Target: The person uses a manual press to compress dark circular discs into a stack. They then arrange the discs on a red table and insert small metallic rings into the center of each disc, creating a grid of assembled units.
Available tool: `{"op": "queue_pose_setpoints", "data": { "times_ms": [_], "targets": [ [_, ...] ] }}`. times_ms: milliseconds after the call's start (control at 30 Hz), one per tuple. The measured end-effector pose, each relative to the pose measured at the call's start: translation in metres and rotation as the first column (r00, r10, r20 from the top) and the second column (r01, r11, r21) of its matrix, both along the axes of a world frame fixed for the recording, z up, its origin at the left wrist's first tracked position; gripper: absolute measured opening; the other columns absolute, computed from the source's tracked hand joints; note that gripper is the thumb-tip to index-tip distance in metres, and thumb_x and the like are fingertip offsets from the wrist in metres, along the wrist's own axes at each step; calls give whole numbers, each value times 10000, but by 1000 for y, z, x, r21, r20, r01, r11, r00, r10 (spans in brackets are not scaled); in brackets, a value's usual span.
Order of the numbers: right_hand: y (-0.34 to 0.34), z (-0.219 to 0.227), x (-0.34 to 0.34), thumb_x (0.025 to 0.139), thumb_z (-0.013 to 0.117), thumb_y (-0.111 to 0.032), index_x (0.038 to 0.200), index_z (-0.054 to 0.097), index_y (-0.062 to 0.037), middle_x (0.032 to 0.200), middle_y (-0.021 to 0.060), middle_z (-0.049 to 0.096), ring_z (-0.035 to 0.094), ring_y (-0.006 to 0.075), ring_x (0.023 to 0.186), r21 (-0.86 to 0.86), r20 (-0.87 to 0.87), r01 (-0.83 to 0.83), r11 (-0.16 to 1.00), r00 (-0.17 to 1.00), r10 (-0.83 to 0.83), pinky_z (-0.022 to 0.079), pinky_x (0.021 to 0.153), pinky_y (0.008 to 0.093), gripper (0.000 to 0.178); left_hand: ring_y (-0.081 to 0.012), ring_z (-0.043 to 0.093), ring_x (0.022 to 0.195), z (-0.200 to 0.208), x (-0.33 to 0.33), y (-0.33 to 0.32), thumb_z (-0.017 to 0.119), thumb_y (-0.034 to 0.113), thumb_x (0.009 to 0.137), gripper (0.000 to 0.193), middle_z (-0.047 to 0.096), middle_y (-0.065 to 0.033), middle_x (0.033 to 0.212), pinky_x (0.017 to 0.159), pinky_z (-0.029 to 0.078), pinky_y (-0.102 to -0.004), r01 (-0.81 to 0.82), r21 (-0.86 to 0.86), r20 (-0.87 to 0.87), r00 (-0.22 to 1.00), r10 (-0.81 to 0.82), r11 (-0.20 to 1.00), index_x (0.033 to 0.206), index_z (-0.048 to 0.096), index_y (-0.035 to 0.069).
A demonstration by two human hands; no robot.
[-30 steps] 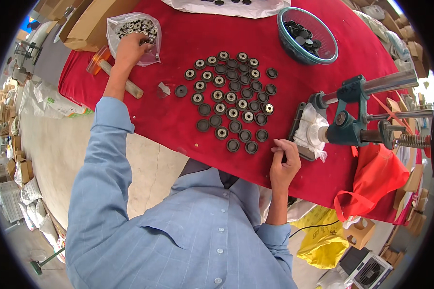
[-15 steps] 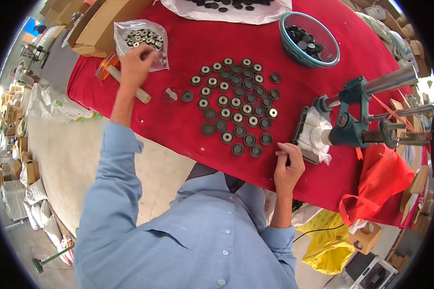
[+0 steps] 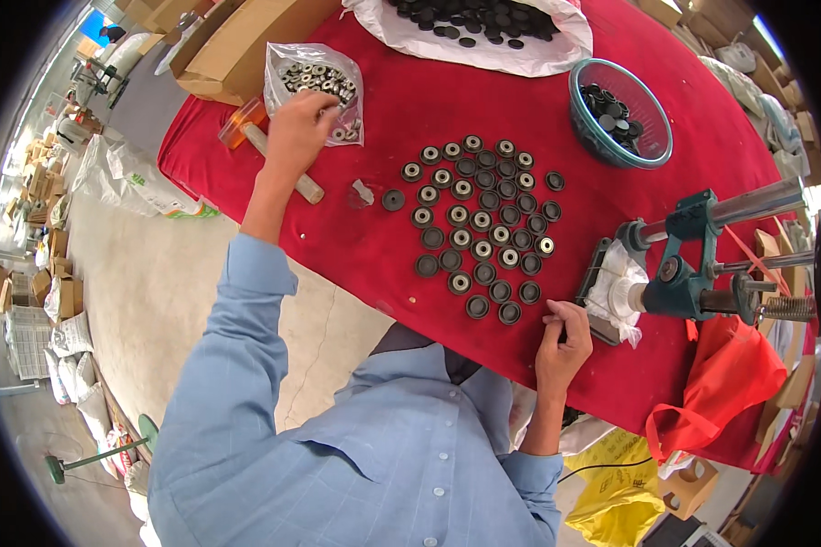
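Overhead: red-clothed counter (image 3: 410,301), concrete workshop floor (image 3: 173,301). One teal bowl (image 3: 652,155), approx 35 washers (image 3: 480,228). Left hand (image 3: 294,128) pinches in parts bag (image 3: 287,68); right hand (image 3: 561,342) curled, grip unclear.

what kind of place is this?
Likely a small workshop or factory assembly bench: a hand press clamped on a red-covered table, rows of black round parts, a bag of small metal pieces, cardboard boxes.

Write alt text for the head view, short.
A person in a blue shirt leans over a red-covered table, left hand at a clear bag of small metal rings, right hand curled beside a cluster of black round parts. A green hand press stands on the right.
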State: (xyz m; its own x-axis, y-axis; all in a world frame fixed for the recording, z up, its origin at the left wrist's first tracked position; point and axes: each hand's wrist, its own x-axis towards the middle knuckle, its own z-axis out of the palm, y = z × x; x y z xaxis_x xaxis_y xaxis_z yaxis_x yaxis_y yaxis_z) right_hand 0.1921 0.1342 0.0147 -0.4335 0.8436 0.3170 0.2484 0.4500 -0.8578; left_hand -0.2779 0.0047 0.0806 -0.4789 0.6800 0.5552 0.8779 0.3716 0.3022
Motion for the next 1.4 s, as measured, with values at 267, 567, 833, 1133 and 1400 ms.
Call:
{"op": "queue_pose_setpoints", "data": {
  "times_ms": [267,567,833,1133,1400],
  "targets": [
    [0,1,0,932,542,143,1047,730,31,1017,116,702,671,164,785,10,16,-3,1000,1000,3,559,733,287,247,-395,681,1013,-22,3,17,798,169,840,218,710,-178,1014,899,534,-485,75,-401,153,988,-14,913,1011,777,35],
    [-1,2,0,934,544,138,1045,732,28,1019,115,701,671,163,788,-12,2,-4,1000,1000,4,556,733,289,245,-415,674,1035,-32,-6,8,742,84,869,211,683,-209,1056,908,534,-517,122,-419,71,992,-102,900,1074,735,33],
    [1,1,1,934,541,139,1042,732,28,1019,113,697,662,165,783,-18,-1,-9,1000,1000,9,550,729,292,246,-310,723,983,-28,94,-14,783,30,868,274,727,-139,1084,822,585,-375,206,-4,432,883,-184,978,1134,716,30],
    [1,1,2,922,547,146,1044,730,30,1017,117,694,661,167,783,5,34,-22,1000,999,22,549,727,294,248,-300,715,989,-64,121,-21,776,7,865,203,731,-123,1079,811,588,-385,233,110,272,928,-254,966,1066,749,17],
    [1,1,1,918,539,148,1045,731,30,1016,119,697,663,169,783,2,35,-15,1000,999,14,551,726,295,259,-318,691,1108,-58,125,-22,846,70,827,269,742,-131,1196,942,566,-424,291,68,256,919,-299,954,1073,745,24]
  ]
}}
